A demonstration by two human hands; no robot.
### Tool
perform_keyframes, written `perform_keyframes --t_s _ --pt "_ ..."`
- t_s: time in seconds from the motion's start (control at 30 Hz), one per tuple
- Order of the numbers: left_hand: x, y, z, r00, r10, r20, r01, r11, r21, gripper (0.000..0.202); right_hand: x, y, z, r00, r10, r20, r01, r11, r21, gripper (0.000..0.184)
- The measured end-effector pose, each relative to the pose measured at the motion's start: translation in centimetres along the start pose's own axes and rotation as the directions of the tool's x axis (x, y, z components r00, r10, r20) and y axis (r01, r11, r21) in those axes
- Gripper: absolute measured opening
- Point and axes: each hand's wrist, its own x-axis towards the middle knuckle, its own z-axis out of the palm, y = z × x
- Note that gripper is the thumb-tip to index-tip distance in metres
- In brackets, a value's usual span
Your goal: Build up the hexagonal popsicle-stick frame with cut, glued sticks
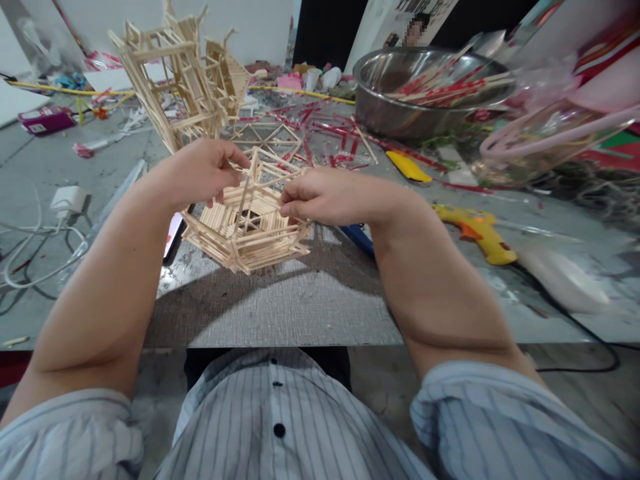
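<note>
A hexagonal model built of thin wooden sticks is held tilted just above a grey mat. My left hand pinches sticks at the model's upper left edge. My right hand pinches the upper right rim, fingers pressed together on a stick. A taller stick tower stands behind the model, and a flat stick frame lies beyond it.
A steel bowl holding red-tipped sticks stands at the back right. A yellow glue gun with its black cord lies to the right. Red stick scraps litter the table; a white charger and cables lie left.
</note>
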Motion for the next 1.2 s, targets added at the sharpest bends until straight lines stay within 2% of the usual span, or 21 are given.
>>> perform_keyframes --t_s 0.13,0.23,0.43,0.57,0.67,0.8,1.03,1.2 --pt "-0.4 0.5 0.0 0.984 0.137 -0.11 -0.121 0.983 0.137 0.031 0.1 0.8 0.1 0.997 -0.076 -0.028 0.077 0.995 0.061 0.015" --pt "-0.8 1.1 0.1 0.979 0.187 -0.085 -0.168 0.967 0.189 0.032 0.1 0.8 0.1 0.995 -0.091 -0.03 0.092 0.995 0.045 0.015" --pt "-1.0 1.5 0.4 0.975 0.217 -0.05 -0.2 0.953 0.229 0.032 -0.1 -0.4 -0.1 1.0 0.017 0.016 -0.016 0.999 -0.037 0.014" --pt "-1.4 2.3 0.9 0.951 0.31 -0.007 -0.3 0.924 0.237 0.031 -0.3 -1.0 -0.3 0.998 0.045 0.035 -0.043 0.998 -0.047 0.015" --pt "-1.6 2.9 1.5 0.953 0.299 0.044 -0.3 0.918 0.261 0.031 -0.5 -1.2 -0.4 0.998 0.035 0.059 -0.034 0.999 -0.028 0.017" --pt "-1.5 3.0 2.0 0.953 0.299 0.054 -0.303 0.924 0.234 0.035 -0.5 -1.1 -0.4 0.998 0.034 0.055 -0.033 0.999 -0.007 0.016" --pt "-1.8 3.1 1.9 0.939 0.326 0.11 -0.343 0.914 0.218 0.035 0.0 0.8 0.3 0.996 -0.08 -0.044 0.082 0.995 0.061 0.015" --pt "-1.0 2.7 2.5 0.954 0.295 0.055 -0.298 0.907 0.299 0.028 0.1 0.8 0.3 0.995 -0.088 -0.041 0.092 0.991 0.096 0.015"
